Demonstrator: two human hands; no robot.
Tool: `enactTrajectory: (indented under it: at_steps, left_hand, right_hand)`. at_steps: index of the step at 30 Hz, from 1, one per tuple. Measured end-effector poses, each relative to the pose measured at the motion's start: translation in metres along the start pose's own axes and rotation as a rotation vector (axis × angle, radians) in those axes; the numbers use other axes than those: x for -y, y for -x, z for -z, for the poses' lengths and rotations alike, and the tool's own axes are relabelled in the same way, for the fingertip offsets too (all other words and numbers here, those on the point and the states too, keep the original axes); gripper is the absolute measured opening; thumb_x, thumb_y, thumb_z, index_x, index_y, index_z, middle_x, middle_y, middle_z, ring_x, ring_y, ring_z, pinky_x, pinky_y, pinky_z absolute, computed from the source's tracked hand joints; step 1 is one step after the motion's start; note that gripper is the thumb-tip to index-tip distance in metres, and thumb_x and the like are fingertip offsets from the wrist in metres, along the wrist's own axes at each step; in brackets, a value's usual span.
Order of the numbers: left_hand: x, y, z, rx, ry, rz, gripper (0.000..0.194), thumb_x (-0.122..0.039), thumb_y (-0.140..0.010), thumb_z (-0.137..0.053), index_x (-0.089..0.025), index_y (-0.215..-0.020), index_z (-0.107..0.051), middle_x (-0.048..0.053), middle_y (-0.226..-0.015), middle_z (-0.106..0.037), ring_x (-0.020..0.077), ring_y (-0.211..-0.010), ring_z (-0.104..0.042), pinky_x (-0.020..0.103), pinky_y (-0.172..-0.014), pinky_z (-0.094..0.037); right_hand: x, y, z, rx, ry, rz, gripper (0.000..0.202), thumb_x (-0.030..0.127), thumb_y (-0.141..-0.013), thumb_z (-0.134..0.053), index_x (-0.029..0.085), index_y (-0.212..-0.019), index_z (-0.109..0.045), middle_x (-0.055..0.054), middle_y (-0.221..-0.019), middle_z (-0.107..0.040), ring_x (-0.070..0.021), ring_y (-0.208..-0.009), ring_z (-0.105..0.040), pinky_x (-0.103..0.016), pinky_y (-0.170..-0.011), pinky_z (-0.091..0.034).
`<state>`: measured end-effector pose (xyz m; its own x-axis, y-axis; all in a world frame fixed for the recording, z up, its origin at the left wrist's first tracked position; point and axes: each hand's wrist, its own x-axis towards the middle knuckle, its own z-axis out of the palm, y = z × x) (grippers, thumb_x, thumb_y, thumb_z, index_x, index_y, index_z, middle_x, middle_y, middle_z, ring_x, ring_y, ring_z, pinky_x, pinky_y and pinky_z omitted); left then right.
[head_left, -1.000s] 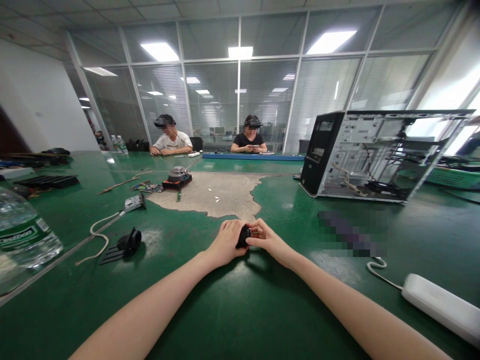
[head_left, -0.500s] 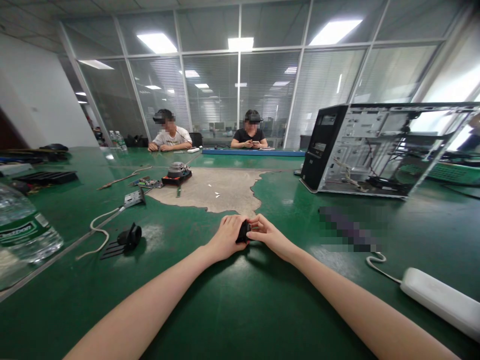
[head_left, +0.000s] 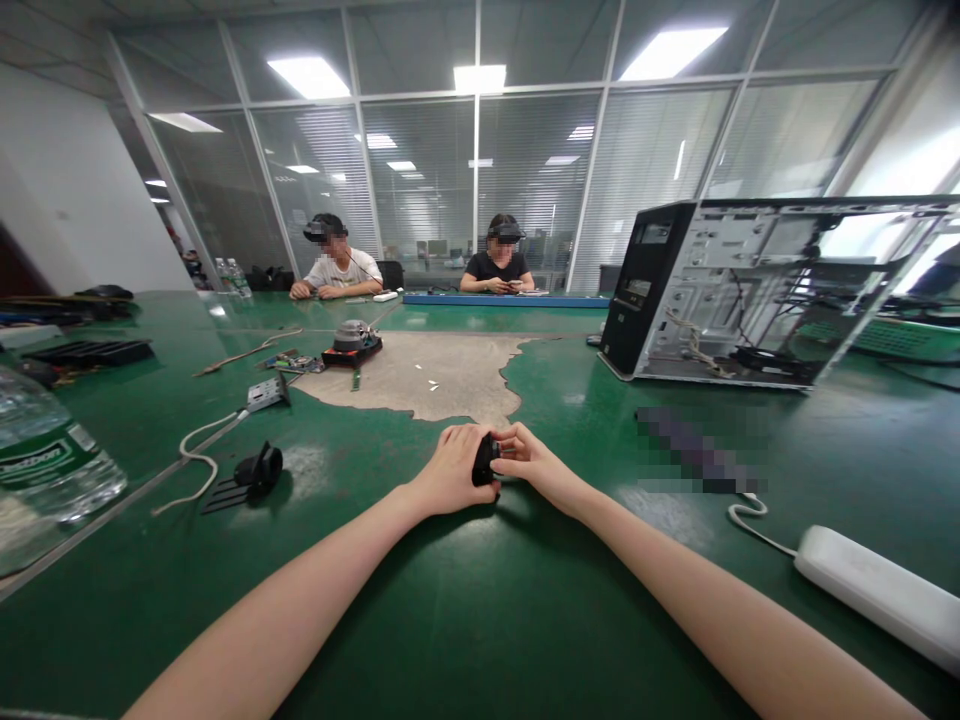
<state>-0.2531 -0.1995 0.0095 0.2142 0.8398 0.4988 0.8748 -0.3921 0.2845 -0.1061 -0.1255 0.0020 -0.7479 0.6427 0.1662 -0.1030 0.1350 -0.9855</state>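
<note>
A small black part is held between both hands over the green table, near the centre of the view. My left hand wraps round its left side, fingers over the top and thumb below. From the right, my right hand pinches the part with thumb and fingertips. Much of the part is hidden by the fingers, so its exact shape cannot be made out. Just beyond the hands lies the edge of a bare beige patch in the table surface.
An open computer case stands at right, near a white power strip. At left are a water bottle, a black bracket, a metal piece and a red-black device. Two people sit across the table.
The view has shifted slightly. Both hands stay around the black part, which appears slightly turned, showing more of its dark face.
</note>
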Motion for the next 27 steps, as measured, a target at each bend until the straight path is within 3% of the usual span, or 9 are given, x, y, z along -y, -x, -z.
enactTrajectory:
  at_steps: [7,16,22,27]
  left_hand:
    - [-0.0021,0.0,0.0065,0.036,0.004,-0.014,0.045,-0.033,-0.073,-0.047,-0.02,-0.113,-0.031,0.006,-0.103,-0.045,0.0205,-0.099,-0.041,0.039,-0.09,-0.026]
    - [-0.001,0.0007,0.006,0.035,0.008,-0.008,0.03,-0.028,-0.084,-0.029,-0.022,-0.113,-0.032,0.005,-0.107,-0.045,0.0176,-0.102,-0.04,0.037,-0.091,-0.026]
    - [-0.0021,0.0004,0.0083,0.055,-0.015,-0.036,0.055,-0.041,-0.069,-0.054,-0.02,-0.114,-0.03,0.007,-0.105,-0.045,0.0227,-0.102,-0.04,0.041,-0.09,-0.026]
    - [-0.0028,0.0004,0.0078,0.04,-0.016,-0.034,0.053,-0.037,-0.068,-0.054,-0.02,-0.113,-0.031,0.007,-0.104,-0.045,0.0228,-0.101,-0.041,0.041,-0.089,-0.027]
  right_hand:
    - [-0.0017,0.0011,-0.002,-0.038,-0.02,-0.004,0.026,0.035,-0.07,-0.057,0.023,-0.09,-0.046,0.0,-0.086,-0.057,-0.0131,-0.082,-0.054,-0.032,-0.077,-0.041]
    - [-0.0038,-0.0007,-0.0023,-0.035,-0.059,-0.015,0.028,0.036,-0.068,-0.058,0.022,-0.089,-0.047,0.0,-0.082,-0.057,-0.0122,-0.076,-0.055,-0.03,-0.073,-0.042]
    - [-0.002,-0.0003,-0.0004,-0.036,-0.04,0.013,0.025,0.032,-0.067,-0.06,0.022,-0.085,-0.047,0.001,-0.082,-0.056,-0.0131,-0.08,-0.053,-0.031,-0.078,-0.039]
    - [0.0026,0.0019,-0.001,-0.032,-0.064,0.036,0.024,0.032,-0.065,-0.062,0.022,-0.08,-0.047,0.001,-0.083,-0.056,-0.0131,-0.081,-0.053,-0.031,-0.079,-0.038]
